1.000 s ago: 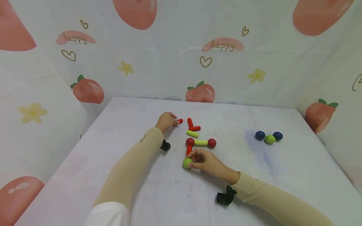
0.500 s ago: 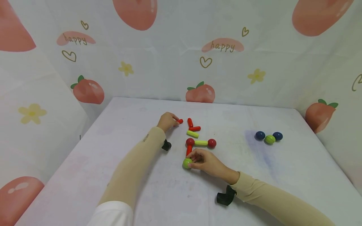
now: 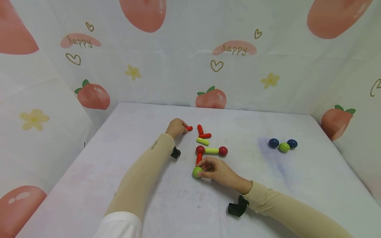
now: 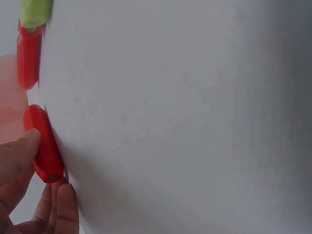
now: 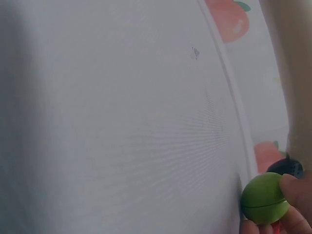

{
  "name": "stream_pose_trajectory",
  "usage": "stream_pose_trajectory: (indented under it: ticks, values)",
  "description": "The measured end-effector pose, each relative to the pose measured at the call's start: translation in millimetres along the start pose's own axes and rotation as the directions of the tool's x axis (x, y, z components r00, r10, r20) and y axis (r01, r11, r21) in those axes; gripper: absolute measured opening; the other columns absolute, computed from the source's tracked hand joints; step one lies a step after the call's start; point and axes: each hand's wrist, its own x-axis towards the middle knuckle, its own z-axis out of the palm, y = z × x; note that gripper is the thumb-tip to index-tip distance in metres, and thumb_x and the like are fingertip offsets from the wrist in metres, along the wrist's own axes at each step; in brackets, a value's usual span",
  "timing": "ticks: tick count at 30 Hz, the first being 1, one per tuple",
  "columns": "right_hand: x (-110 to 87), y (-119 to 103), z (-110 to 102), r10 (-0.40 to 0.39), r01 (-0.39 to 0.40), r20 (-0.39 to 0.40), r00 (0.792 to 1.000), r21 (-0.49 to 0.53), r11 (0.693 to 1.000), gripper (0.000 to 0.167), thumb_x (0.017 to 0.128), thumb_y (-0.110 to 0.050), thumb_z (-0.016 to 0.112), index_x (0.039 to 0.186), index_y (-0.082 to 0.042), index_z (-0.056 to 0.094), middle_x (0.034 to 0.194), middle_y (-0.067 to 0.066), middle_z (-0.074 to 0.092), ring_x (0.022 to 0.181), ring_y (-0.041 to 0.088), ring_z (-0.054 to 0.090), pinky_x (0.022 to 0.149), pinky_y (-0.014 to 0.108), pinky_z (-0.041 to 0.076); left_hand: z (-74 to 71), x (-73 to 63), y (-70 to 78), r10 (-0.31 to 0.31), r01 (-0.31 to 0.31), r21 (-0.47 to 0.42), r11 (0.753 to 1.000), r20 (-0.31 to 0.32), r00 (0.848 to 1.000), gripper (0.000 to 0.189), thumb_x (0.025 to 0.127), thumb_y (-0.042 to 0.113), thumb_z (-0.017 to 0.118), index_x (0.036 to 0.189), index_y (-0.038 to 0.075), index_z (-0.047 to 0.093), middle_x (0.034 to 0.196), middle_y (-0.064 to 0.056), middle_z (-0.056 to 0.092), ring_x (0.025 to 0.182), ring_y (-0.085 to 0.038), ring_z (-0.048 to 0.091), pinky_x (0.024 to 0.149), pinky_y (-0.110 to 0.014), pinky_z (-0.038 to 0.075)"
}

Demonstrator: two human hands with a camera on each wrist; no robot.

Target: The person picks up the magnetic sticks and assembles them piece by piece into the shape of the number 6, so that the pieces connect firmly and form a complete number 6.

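Note:
At the far middle of the table, my left hand (image 3: 177,128) pinches a red magnetic stick (image 4: 45,141). The left wrist view shows the thumb on its side, the other fingers beneath, and a grey spot in its end. My right hand (image 3: 218,172) holds a green ball (image 3: 197,172) between thumb and fingers. From that ball a red stick (image 3: 199,159) runs back to a red ball (image 3: 200,149). A ribbed yellow-green stick (image 3: 211,150) links this one to a second red ball (image 3: 223,151), making an L shape. The right fingers partly cover the green ball.
Between the left hand and the L lie two loose red sticks (image 3: 205,135) and a yellow-green stick (image 3: 202,141). Toward the right of the table (image 3: 238,129), two dark blue balls (image 3: 274,142) flank another green ball (image 3: 284,147). A printed cloth backdrop (image 3: 172,66) rises behind.
My left hand has shifted slightly to the right, and more of the red stick shows past its fingers. The right hand and the green ball have stayed in place.

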Motion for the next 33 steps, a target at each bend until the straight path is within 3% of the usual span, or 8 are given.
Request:
stream_pose_trajectory:
  ticks: [10,17,25,33]
  values:
    - [-0.2,0,0,-0.010,0.010,-0.001,1.000,-0.005,1.000,0.029,0.081,-0.021,0.073,0.106,-0.012,0.063,0.095,0.003,0.063,0.087,0.015,0.058,0.075,0.016,0.049,-11.5,2.8,-6.5,-0.020,0.017,0.028,0.999,0.113,0.993,0.022,0.085,0.015,0.066,0.106,0.008,0.068,0.104,-0.008,0.064,0.089,-0.019,0.054,0.079,-0.027,0.047]
    - [0.1,1,0,-0.016,0.016,0.004,1.000,-0.009,1.000,0.029,0.081,-0.021,0.072,0.107,-0.013,0.063,0.096,0.003,0.063,0.087,0.015,0.057,0.075,0.015,0.049,-19.3,-3.3,-10.6,-0.022,0.026,-0.020,0.999,0.181,0.983,0.025,0.087,0.019,0.062,0.111,0.011,0.065,0.106,-0.007,0.062,0.096,-0.021,0.052,0.081,-0.029,0.046]
    - [-0.1,1,-1,-0.015,0.015,0.004,1.000,-0.004,1.000,0.030,0.081,-0.022,0.073,0.107,-0.012,0.063,0.096,0.004,0.063,0.086,0.015,0.057,0.075,0.015,0.049,-30.4,-25.3,-7.8,0.081,-0.062,-0.094,0.994,0.222,0.972,0.028,0.088,0.020,0.061,0.115,0.013,0.062,0.108,-0.010,0.063,0.100,-0.025,0.056,0.088,-0.035,0.048]
    - [2.2,5,0,-0.025,0.025,0.002,1.000,0.017,1.000,0.029,0.082,-0.017,0.071,0.108,-0.008,0.062,0.099,0.007,0.064,0.088,0.015,0.058,0.076,0.016,0.049,-42.2,-52.2,-8.8,0.183,-0.144,-0.169,0.975,0.252,0.950,0.028,0.089,0.020,0.060,0.117,0.014,0.060,0.110,-0.010,0.064,0.101,-0.026,0.058,0.095,-0.043,0.047]
